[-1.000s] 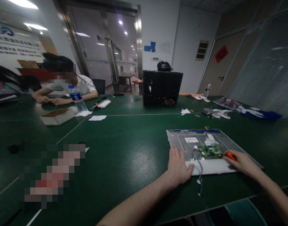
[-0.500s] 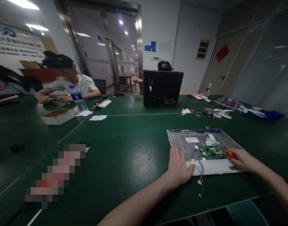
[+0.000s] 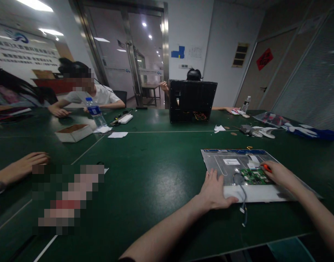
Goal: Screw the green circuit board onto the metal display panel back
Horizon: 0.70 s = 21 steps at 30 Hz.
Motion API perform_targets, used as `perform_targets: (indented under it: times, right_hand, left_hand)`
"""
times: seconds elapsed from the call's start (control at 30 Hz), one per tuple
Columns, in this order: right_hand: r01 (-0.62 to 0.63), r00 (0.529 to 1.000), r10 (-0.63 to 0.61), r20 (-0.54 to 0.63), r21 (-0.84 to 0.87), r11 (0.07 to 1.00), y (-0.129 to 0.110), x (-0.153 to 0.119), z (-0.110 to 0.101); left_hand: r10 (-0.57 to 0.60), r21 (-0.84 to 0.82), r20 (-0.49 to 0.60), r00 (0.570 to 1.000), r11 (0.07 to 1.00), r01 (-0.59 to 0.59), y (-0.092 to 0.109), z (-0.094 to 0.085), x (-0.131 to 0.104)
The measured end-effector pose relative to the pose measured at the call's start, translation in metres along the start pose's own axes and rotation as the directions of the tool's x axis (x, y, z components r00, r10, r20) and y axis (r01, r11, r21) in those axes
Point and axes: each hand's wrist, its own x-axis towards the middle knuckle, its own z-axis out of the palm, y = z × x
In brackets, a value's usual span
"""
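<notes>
"Noting hand states first: what do you log?"

"My left hand [image 3: 217, 192] lies flat on the panel's left near corner, thumb apart from fingers; my right hand [image 3: 278, 175] pinches an orange tool [image 3: 267, 168] at the green circuit board [image 3: 255, 177]."

"Edges and room?"

"The panel [image 3: 214, 163] lies on the desk [image 3: 145, 171], its near edge short of the desk's. The grey cable [image 3: 244, 198] hangs past that panel edge. Leftward, green surface stretches toward the open box [image 3: 74, 134]. Tool tip: cannot tell."
</notes>
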Motion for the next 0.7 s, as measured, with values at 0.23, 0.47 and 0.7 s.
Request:
perform_targets:
  times: [0.23,0.47,0.7]
  right_hand:
    - [0.127,0.985,-0.127,0.116,0.006,0.992,-0.038,0.015,0.009]
    - [0.109,0.991,-0.105,0.086,-0.035,0.993,-0.032,0.012,0.011]
    - [0.012,1.000,-0.011,0.010,-0.090,0.996,-0.015,0.014,0.021]
  left_hand:
    - [0.258,0.049,0.078,0.963,0.964,-0.263,-0.008,-0.004,0.007]
    - [0.335,0.139,0.076,0.939,0.929,-0.342,-0.001,0.001,0.022]
    - [0.363,0.167,0.074,0.929,0.914,-0.370,0.015,0.013,0.042]
